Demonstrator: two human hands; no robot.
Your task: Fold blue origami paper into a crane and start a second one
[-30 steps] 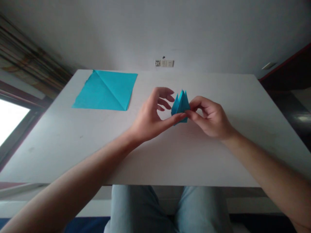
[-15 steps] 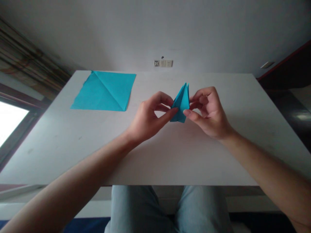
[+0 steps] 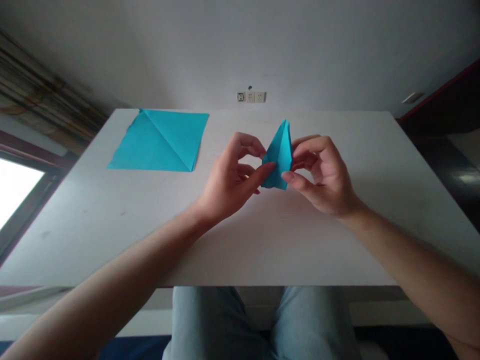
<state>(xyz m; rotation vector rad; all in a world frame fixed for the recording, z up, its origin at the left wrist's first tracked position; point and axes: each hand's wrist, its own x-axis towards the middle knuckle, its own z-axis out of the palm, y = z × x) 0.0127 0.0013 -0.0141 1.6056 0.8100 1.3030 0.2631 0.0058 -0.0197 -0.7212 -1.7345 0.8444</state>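
A small piece of folded blue paper [image 3: 279, 155] is held up above the white table [image 3: 240, 240], its narrow points upward and its wider end down. My left hand [image 3: 240, 170] pinches its left side, thumb across the near face and fingers behind. On the other edge, my right hand [image 3: 318, 172] is closed on the paper between thumb and curled fingers. Parts of the fingers behind the paper are hidden.
At the table's far left lie blue sheets [image 3: 161, 142] with a diagonal crease and one ragged edge. Beyond the table stands a wall with sockets [image 3: 251, 97]. A curtain [image 3: 41, 95] and a window [image 3: 18, 192] are on the left.
The folded paper has tipped slightly, so its points stand a little higher and its near face shows more broadly. Fingers of both hands have shifted a little on its sides.
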